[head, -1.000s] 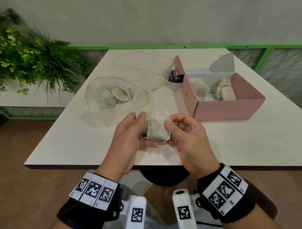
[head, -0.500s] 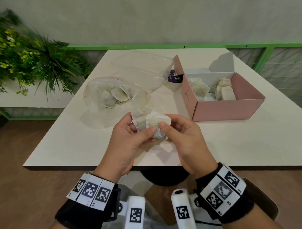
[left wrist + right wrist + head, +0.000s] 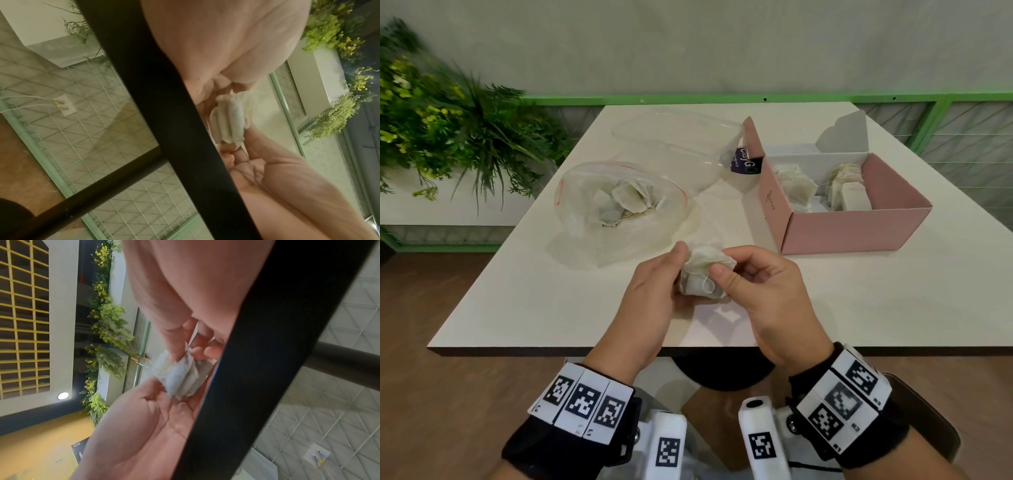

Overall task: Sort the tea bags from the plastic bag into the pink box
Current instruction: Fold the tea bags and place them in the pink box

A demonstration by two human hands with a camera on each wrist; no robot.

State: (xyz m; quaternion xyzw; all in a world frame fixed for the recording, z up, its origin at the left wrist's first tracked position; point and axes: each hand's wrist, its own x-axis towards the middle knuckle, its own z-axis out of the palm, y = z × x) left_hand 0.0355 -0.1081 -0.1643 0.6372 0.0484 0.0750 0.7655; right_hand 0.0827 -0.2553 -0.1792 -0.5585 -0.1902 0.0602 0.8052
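Note:
Both hands hold a small stack of white tea bags (image 3: 702, 274) above the table's near edge. My left hand (image 3: 654, 294) grips the stack from the left, and my right hand (image 3: 753, 284) pinches it from the right with thumb on top. The same stack of tea bags (image 3: 228, 120) shows in the left wrist view, and the stack of tea bags (image 3: 180, 374) shows in the right wrist view. A clear plastic bag (image 3: 619, 205) with several tea bags lies at the left. The open pink box (image 3: 859, 226) at the right holds several tea bags.
An empty clear plastic bag (image 3: 678, 140) with a purple label lies behind, touching the box's left flap. The white table (image 3: 551, 308) ends just under my hands. Green plants (image 3: 441, 126) stand off the table to the left; a green railing runs behind.
The stack has been turned and squeezed between both hands; my right thumb now presses on its top and the string loop shows on the near face. The hands stayed in place.

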